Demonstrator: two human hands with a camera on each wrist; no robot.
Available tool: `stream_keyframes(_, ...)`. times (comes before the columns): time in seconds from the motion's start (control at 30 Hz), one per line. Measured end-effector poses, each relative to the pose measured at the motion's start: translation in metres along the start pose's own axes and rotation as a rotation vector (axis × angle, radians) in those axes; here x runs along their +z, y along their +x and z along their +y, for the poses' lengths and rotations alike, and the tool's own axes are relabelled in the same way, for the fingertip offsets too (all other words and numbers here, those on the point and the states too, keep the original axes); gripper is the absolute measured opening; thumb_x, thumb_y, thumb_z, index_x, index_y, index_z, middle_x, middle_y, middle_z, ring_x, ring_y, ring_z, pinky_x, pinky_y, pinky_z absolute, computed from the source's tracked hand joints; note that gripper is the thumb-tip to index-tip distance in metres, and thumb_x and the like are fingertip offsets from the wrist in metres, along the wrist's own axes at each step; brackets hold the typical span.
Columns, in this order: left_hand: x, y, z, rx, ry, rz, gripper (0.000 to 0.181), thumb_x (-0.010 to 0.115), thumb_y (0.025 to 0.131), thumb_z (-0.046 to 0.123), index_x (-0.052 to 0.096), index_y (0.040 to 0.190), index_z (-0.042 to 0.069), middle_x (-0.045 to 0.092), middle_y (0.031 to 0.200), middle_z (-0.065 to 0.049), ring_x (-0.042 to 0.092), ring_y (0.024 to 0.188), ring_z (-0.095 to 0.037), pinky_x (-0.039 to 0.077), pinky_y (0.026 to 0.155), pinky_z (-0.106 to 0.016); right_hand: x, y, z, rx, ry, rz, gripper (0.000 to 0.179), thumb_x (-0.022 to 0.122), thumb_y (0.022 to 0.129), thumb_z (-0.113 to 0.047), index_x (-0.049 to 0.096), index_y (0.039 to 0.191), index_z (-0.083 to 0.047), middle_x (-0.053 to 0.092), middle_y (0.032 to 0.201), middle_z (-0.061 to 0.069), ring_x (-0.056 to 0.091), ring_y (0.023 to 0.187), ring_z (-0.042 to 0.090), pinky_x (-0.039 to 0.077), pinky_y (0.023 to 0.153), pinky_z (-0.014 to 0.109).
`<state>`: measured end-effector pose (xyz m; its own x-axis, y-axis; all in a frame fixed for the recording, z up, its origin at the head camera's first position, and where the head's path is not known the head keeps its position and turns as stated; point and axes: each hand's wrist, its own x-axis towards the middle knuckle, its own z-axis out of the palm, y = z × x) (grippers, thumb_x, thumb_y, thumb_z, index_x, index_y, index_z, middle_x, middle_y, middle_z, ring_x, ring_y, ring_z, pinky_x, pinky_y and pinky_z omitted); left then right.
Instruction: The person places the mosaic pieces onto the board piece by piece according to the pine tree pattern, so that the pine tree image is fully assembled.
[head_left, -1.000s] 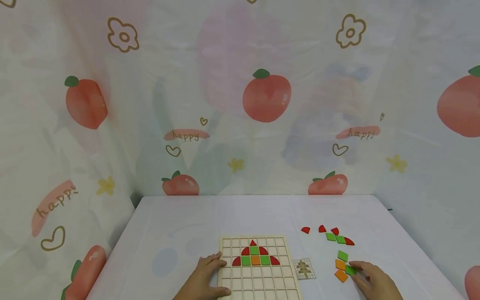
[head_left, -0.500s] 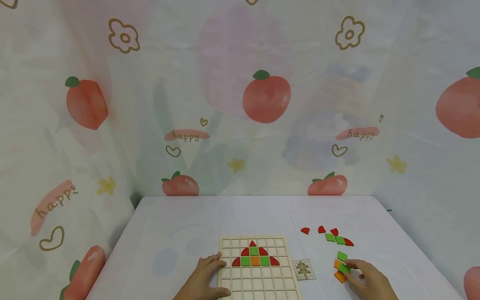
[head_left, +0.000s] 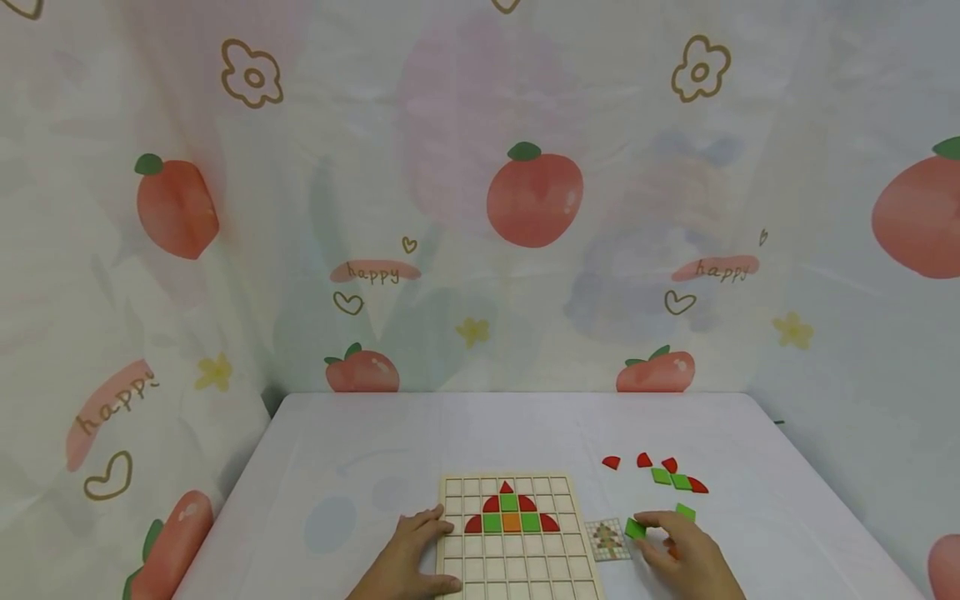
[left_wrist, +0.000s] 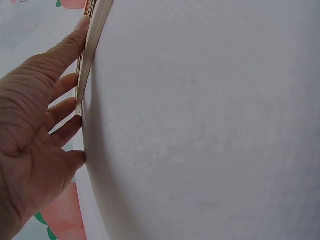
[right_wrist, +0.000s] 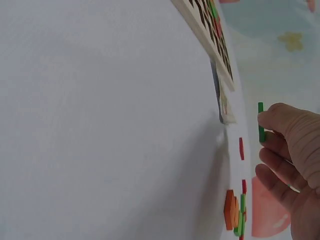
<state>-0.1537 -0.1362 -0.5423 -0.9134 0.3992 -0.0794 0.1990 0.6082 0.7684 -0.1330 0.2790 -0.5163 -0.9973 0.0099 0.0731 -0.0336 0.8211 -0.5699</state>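
Observation:
My left hand [head_left: 405, 557] rests at the left edge of a wooden grid board [head_left: 519, 570], its fingers and thumb spread along the rim. In the left wrist view the fingertips touch the board's side [left_wrist: 89, 52]. On the board, red, green and orange pieces form a stepped triangle, with a red triangle [head_left: 506, 487] on top and an orange square [head_left: 512, 522] in the bottom row. Between thumb and fingers, my right hand [head_left: 693, 552] pinches a green square tile [head_left: 635, 528], held above the table close to the pattern card [head_left: 609, 540]. The right wrist view shows this tile [right_wrist: 261, 122] edge-on.
Several red quarter-round pieces [head_left: 611, 462] and green tiles [head_left: 661, 476] lie on the white table [head_left: 360, 425] at the right. Another green tile [head_left: 686, 511] is partly behind my right hand. Orange tiles [right_wrist: 229, 210] show in the right wrist view. A patterned cloth [head_left: 510, 317] hangs behind the table.
My right hand has lifted the green tile off the loose pieces and carried it left toward the card. The left hand and the board have stayed in place.

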Motion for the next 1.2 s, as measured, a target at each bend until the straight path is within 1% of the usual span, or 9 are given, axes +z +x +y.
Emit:
stream_keyframes(0.07,0.0,0.0,0.0,-0.003,-0.001,0.001,0.07,0.09,0.075,0.045,0.064,0.132,0.012,0.045,0.155,-0.019,0.033,0.145,-0.053,0.016,0.115,-0.077,0.004,0.0,-0.008,-0.022,0.013,0.004,0.03,0.083,0.085,-0.015,0.073,0.113,-0.015,0.071,0.113,-0.005,0.062,0.095,0.011,0.055,0.077,0.026)
stream_keyframes(0.2,0.0,0.0,0.0,-0.006,-0.002,0.002,0.069,0.09,0.075,0.044,0.064,0.132,0.013,0.045,0.156,-0.019,0.033,0.145,-0.053,0.015,0.115,-0.077,0.015,0.0,-0.019,-0.119,0.037,0.031,0.026,0.084,0.084,-0.013,0.073,0.107,-0.018,0.071,0.107,-0.011,0.061,0.093,0.006,0.055,0.076,0.023)
stream_keyframes(0.33,0.0,0.0,0.001,-0.007,0.0,0.005,0.069,0.09,0.075,0.044,0.065,0.131,0.013,0.045,0.156,-0.019,0.033,0.145,-0.053,0.016,0.115,-0.077,0.025,0.0,-0.026,-0.208,0.042,0.043,0.024,0.085,0.084,-0.016,0.073,0.104,-0.021,0.07,0.104,-0.013,0.06,0.09,0.004,0.056,0.075,0.023)
stream_keyframes(0.6,0.001,-0.001,-0.001,-0.004,-0.002,0.012,0.07,0.09,0.075,0.045,0.065,0.132,0.016,0.045,0.156,-0.017,0.03,0.146,-0.055,0.018,0.114,-0.078,0.041,0.004,-0.044,-0.354,0.057,-0.02,0.02,0.081,0.089,-0.018,0.072,0.106,-0.022,0.068,0.106,-0.013,0.061,0.092,0.006,0.058,0.08,0.027)
stream_keyframes(0.77,0.001,-0.001,-0.003,0.001,-0.01,0.016,0.069,0.09,0.074,0.045,0.065,0.132,0.016,0.045,0.156,-0.017,0.03,0.146,-0.054,0.017,0.114,-0.077,0.049,0.006,-0.058,-0.389,0.038,-0.083,0.015,0.079,0.091,-0.024,0.072,0.105,-0.024,0.066,0.107,-0.016,0.061,0.097,0.005,0.058,0.085,0.029)
stream_keyframes(0.87,0.001,-0.001,-0.002,-0.013,-0.017,0.018,0.07,0.09,0.074,0.046,0.065,0.132,0.017,0.045,0.156,-0.016,0.029,0.146,-0.055,0.018,0.114,-0.078,0.054,0.007,-0.066,-0.424,0.034,-0.116,0.014,0.078,0.092,-0.027,0.073,0.104,-0.024,0.066,0.108,-0.015,0.062,0.098,0.007,0.058,0.086,0.031)
stream_keyframes(1.0,0.001,0.0,0.0,-0.03,-0.023,0.019,0.071,0.091,0.073,0.045,0.065,0.132,0.017,0.045,0.156,-0.015,0.028,0.146,-0.056,0.019,0.113,-0.078,0.06,0.009,-0.074,-0.484,0.039,-0.153,0.011,0.077,0.093,-0.024,0.075,0.104,-0.022,0.066,0.107,-0.013,0.062,0.098,0.006,0.059,0.085,0.03)
stream_keyframes(1.1,0.001,0.0,0.0,-0.035,-0.019,0.019,0.071,0.091,0.072,0.045,0.065,0.132,0.017,0.045,0.156,-0.015,0.029,0.146,-0.055,0.019,0.114,-0.078,0.065,0.011,-0.078,-0.546,0.023,-0.156,0.01,0.076,0.093,-0.022,0.076,0.103,-0.019,0.067,0.104,-0.013,0.062,0.097,0.006,0.059,0.083,0.029)
stream_keyframes(1.2,0.001,0.0,0.0,-0.033,-0.011,0.018,0.071,0.091,0.072,0.045,0.065,0.132,0.017,0.046,0.156,-0.015,0.03,0.146,-0.054,0.018,0.114,-0.077,0.07,0.014,-0.082,-0.621,0.003,-0.13,0.009,0.077,0.093,-0.019,0.076,0.102,-0.018,0.067,0.102,-0.013,0.062,0.096,0.006,0.058,0.08,0.029)
